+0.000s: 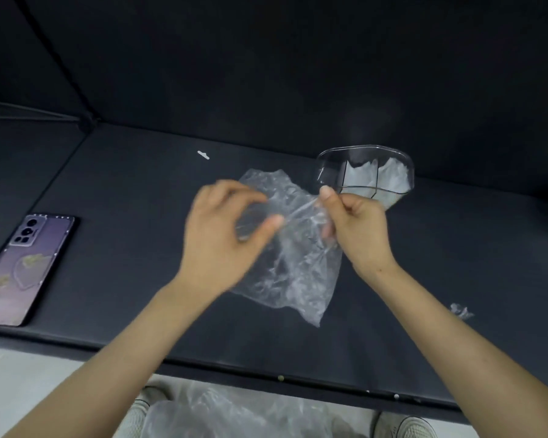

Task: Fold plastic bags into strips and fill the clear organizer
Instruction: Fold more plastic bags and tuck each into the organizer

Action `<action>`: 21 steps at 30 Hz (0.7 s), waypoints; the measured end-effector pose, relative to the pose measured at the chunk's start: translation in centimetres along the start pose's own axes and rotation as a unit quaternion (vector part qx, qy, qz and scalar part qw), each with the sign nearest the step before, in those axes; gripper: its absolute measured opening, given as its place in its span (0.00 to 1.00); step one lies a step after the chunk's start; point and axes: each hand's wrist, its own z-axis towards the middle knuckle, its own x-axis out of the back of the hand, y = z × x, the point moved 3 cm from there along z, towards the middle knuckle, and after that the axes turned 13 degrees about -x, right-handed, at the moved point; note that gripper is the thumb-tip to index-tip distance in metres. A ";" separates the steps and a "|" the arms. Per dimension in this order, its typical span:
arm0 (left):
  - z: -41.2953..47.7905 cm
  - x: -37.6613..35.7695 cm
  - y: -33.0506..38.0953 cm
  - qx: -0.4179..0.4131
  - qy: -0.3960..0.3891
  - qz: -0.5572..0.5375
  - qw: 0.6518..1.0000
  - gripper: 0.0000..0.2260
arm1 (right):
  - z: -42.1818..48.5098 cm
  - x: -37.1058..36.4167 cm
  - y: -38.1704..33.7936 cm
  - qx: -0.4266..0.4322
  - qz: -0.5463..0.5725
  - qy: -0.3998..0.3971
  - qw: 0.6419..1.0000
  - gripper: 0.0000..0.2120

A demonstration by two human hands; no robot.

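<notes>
The plastic bag (293, 267) is a clear, heavily creased sheet, held up just above the dark surface (124, 216) between the two hands. Its lower corner hangs down towards the near edge.

Behind it and to the right stands the clear organizer (332, 165), a rounded tub split by thin dividers. White folded plastic sits in its right-hand compartments.

The right hand (359, 227) grips the bag's upper right edge. Its fingers (342, 203) are curled in tight, with the thumb pressed against the forefinger and the film caught between them. The left hand (219, 232) is blurred (the blur smears its outline). Its fingers (250, 192) curve over the bag's left side, with a gap between forefinger and thumb across which the film lies. Whether it actually pinches the plastic cannot be told.

A purple phone (26, 267) lies face down on the surface, well to the left. A small white scrap (203, 155) lies beyond the bag, and a crumpled bit of clear film (461, 311) lies near the right forearm. More clear bags (234, 412) are heaped below the surface's near edge.
</notes>
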 end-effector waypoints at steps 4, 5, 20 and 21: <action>-0.8 -3.0 3.2 -0.012 -0.057 -0.081 0.995 0.20 | -2.4 -1.8 -1.2 -0.043 0.099 -0.084 0.991 0.21; -1.1 -3.2 2.9 0.023 -0.050 -0.115 0.992 0.19 | -2.7 -1.9 -1.3 -0.056 0.112 -0.108 0.986 0.20; -0.6 -0.9 0.5 0.208 0.034 -0.368 0.906 0.07 | -3.3 1.5 0.3 -0.080 0.000 -0.218 0.973 0.19; -0.6 -0.7 0.4 0.216 0.046 -0.394 0.892 0.06 | -3.5 1.3 0.4 -0.072 -0.013 -0.236 0.969 0.23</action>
